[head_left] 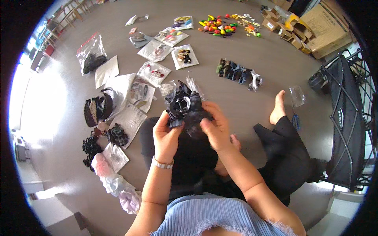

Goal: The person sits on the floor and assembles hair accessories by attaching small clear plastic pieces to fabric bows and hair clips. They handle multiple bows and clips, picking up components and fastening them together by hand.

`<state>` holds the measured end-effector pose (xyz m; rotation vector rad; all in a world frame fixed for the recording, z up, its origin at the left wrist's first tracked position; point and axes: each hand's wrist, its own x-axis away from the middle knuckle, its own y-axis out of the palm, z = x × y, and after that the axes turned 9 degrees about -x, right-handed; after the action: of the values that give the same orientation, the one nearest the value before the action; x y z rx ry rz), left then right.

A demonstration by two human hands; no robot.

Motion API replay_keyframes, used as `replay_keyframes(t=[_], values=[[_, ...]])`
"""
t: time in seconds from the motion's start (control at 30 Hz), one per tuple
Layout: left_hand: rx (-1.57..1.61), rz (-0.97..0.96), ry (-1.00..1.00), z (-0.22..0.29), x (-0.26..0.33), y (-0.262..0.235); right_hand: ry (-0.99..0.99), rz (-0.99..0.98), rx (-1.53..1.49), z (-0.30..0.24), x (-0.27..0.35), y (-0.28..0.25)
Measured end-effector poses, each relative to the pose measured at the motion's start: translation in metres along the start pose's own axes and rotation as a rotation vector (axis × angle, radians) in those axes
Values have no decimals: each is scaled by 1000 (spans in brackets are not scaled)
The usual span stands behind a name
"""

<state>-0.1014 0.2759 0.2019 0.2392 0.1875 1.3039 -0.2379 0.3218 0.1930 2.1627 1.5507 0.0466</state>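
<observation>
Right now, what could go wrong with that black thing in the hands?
The left hand and right hand pinch the black hair clip bundle only at its lower edge, so it might slip. Its crinkly clear wrapper sticks out loosely and could tear. If dropped, it might get mixed up with the black clips on the floor.

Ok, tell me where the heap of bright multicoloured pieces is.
In the head view, the multicoloured pieces lie on the floor at the far top, right of centre, between the clear packets and the cardboard boxes.
</observation>
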Motion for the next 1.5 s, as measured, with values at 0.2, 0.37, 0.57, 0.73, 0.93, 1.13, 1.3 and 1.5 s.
replay_keyframes(t=[0.2, 0.37, 0.57, 0.73, 0.93, 1.13, 1.3, 1.5], values=[[-103, -251, -111, -57, -61, 15, -80, 37, 358, 23, -10, -55], [-8, -357, -301, -129, -114, 64, 174, 328, 299, 45, -26, -139], [-58, -212, -493, -182, -129, 88, 193, 580, 278, 91, -32, -213], [-22, -99, -609, -183, -135, 82, 193, 748, 86, 128, -34, -267], [-58, -65, -640, -185, -143, 80, 356, 769, 280, 129, -34, -302], [-145, -34, -591, -183, -150, 73, 162, 701, 733, 124, -37, -302], [-184, -15, -599, -185, -151, 68, 268, 692, 811, 120, -33, -302], [-172, -64, -612, -173, -145, 62, 153, 706, 780, 110, -30, -311]])
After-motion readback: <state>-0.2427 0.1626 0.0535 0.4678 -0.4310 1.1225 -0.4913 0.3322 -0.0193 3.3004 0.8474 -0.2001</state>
